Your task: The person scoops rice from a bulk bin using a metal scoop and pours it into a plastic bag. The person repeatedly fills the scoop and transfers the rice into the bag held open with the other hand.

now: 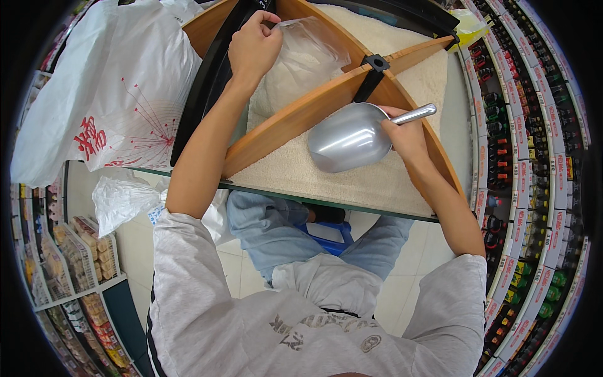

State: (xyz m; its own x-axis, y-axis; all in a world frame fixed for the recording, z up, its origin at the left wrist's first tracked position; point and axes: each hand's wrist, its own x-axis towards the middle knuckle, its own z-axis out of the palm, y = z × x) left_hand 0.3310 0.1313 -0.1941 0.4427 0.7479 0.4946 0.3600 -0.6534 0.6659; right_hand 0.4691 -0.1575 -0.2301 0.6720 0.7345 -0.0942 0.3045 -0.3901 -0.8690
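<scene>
My left hand (256, 46) grips the rim of a clear plastic bag (301, 70), which rests with pale grain in it in the upper left section of a divided bin. In my right hand (406, 134) is a metal scoop (351, 136), held by the base of its handle, which points to the right. The scoop's rounded underside faces up, over the pale rice-like grain (292, 165) of the nearest section. A wooden divider (301, 113) runs between the two sections. Whether the scoop touches the grain I cannot tell.
A large white sack with red print (141, 94) stands left of the bin, and a tied white bag (122, 200) hangs below it. A black bracket (375, 62) joins the dividers. Shelves of bottles (513, 155) line the right, packaged goods (89, 249) the left. A blue stool (330, 235) is below.
</scene>
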